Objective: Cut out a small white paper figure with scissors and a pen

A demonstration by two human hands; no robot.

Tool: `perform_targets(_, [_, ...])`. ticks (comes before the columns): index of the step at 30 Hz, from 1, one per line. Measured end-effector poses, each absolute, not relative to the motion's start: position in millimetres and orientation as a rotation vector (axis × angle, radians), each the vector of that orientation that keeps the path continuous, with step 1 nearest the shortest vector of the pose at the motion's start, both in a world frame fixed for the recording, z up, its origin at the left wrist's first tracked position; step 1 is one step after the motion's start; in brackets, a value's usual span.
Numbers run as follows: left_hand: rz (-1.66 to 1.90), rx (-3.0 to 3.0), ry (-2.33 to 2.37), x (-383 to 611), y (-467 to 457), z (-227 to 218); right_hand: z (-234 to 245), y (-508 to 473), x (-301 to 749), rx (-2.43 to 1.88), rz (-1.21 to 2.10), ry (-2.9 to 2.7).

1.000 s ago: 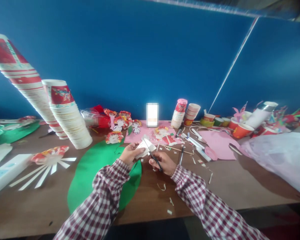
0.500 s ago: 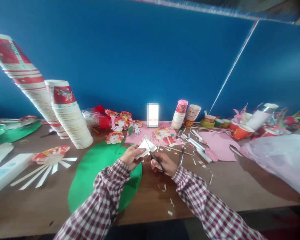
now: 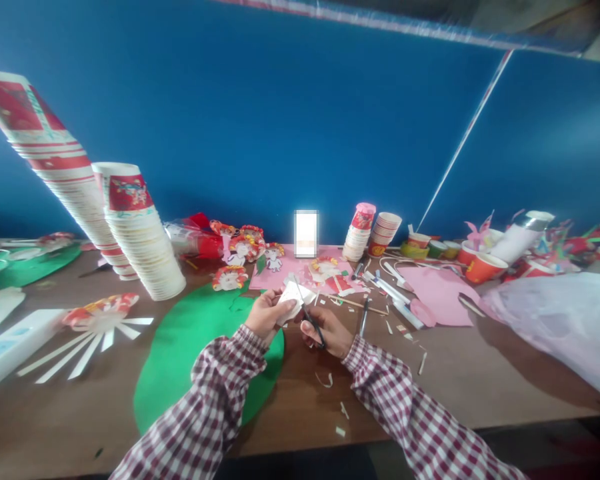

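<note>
A small piece of white paper point(image 3: 295, 295) is pinched between the thumb and fingers of my left hand point(image 3: 267, 313), held above the table. My right hand point(image 3: 333, 332) grips a pair of scissors point(image 3: 316, 327) by dark handles, its fingers closed round the loops. The scissor blades point up and away from me, lying against the paper's right part. Whether the blades are parted cannot be made out. Below my left forearm lies a large green paper shape point(image 3: 180, 353). Paper scraps point(image 3: 341, 431) are strewn on the table near my right hand.
Tall stacks of paper cups point(image 3: 147, 250) lean at the left, beside a cut-open cup point(image 3: 103, 313) with splayed strips. Pink paper point(image 3: 440, 293), a pen point(image 3: 365, 317) and shorter cup stacks point(image 3: 359, 233) are farther back. A translucent plastic bag point(image 3: 565, 327) covers the right side.
The paper in my left hand has tilted and shifted slightly. The scissors have turned a little with my right hand. The view has moved slightly; other things stay in place.
</note>
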State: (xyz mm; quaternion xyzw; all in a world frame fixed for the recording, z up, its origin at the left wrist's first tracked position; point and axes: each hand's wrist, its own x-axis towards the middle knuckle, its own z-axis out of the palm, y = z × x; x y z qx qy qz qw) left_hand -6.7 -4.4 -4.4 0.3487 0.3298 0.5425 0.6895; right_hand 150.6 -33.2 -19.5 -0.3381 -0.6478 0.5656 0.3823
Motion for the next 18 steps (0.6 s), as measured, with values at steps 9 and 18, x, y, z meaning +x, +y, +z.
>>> perform_targets(9, [1.204, 0.82, 0.718, -9.2, -3.4, -6.7, -13.2, -34.7, 152.1, -0.861, 1.481, -1.672])
perform_targets(18, [1.175, 0.814, 0.764, -13.7, -4.5, -1.6, -12.0, -35.0, 151.8, -0.872, 1.517, -1.656])
